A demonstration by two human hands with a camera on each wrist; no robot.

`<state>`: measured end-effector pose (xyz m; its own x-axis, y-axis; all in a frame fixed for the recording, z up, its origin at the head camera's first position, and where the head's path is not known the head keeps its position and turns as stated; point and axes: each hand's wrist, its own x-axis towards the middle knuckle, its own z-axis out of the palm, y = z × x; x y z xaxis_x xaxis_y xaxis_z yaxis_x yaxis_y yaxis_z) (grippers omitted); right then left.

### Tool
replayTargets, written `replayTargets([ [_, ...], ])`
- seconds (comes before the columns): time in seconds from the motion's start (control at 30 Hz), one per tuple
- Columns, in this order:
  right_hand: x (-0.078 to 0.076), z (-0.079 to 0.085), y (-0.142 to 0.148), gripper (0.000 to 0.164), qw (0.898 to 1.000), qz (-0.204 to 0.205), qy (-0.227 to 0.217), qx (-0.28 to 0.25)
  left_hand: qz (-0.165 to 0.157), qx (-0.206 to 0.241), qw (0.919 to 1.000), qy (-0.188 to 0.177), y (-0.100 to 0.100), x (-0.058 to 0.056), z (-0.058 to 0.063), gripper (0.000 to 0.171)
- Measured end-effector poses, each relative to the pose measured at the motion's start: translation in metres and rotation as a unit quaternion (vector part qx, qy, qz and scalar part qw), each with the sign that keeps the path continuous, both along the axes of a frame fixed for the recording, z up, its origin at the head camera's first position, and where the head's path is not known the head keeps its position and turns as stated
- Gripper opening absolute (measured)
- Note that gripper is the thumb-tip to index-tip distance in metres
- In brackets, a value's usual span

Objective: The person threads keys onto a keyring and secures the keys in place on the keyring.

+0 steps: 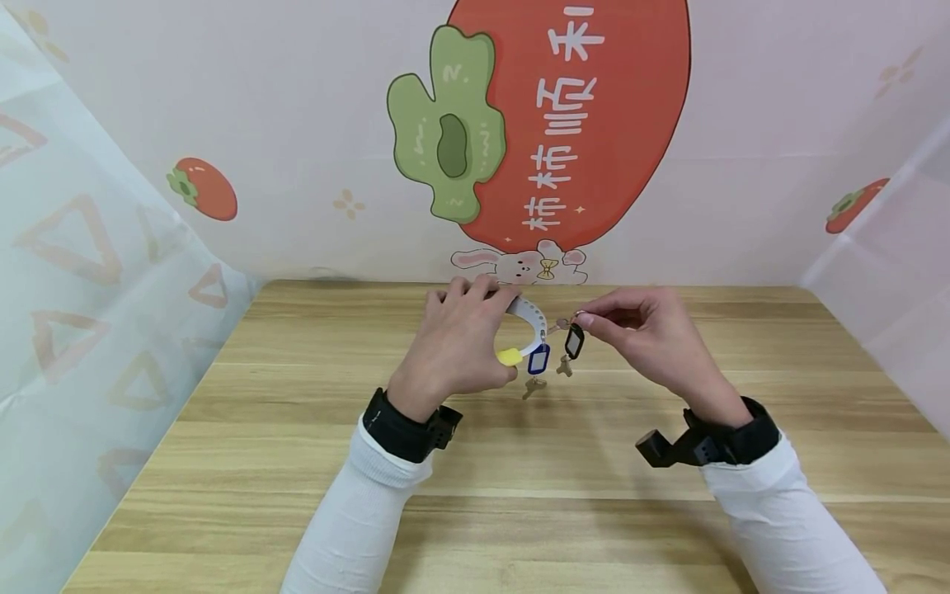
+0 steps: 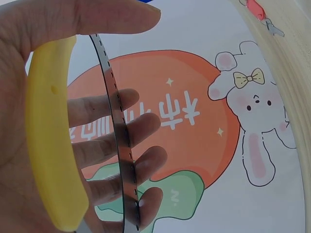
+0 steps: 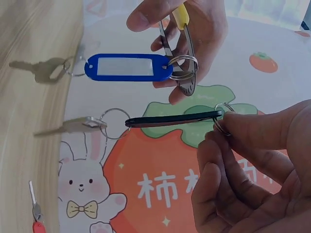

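Note:
In the head view my left hand [image 1: 460, 342] grips a flat metal hoop [image 1: 536, 318] marked with small slots along its band. Its yellow grip [image 2: 53, 136] lies by the palm in the left wrist view. From the hoop hangs a blue key tag [image 3: 129, 67] on a split ring, with a key [image 3: 43, 69] below it. My right hand [image 1: 653, 334] pinches the small split ring [image 3: 222, 121] of a black key tag [image 1: 575, 341]. Another key [image 3: 68, 128] dangles from that tag, apart from the hoop.
A red key tag [image 3: 39, 227] with its key [image 3: 35, 201] lies on the wooden table [image 1: 534, 528], behind the hands. A printed backdrop [image 1: 297, 99] stands along the table's far edge, and hanging sheets flank both sides.

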<state>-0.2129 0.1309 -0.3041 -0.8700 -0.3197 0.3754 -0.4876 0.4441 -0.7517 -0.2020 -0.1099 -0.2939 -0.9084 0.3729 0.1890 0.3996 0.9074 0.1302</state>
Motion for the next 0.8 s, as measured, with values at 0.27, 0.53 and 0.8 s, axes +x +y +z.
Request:
replayTargets([
  [0.27, 0.0001, -0.0022, -0.0005, 0.015, 1.0, -0.014, 0.0, -0.008, -0.003, 0.002, 1.0, 0.001, 0.0007, 0.0, -0.0001, 0.088],
  [0.53, 0.0013, -0.0031, -0.0029, 0.005, 1.0, -0.023, 0.008, -0.014, -0.004, 0.004, 1.0, 0.0, 0.0011, 0.001, 0.0007, 0.088],
  [0.8, 0.0005, -0.004, -0.0039, 0.004, 0.999, -0.04, 0.035, -0.003, -0.005, 0.002, 1.0, 0.001, 0.0009, 0.0006, 0.0006, 0.09],
])
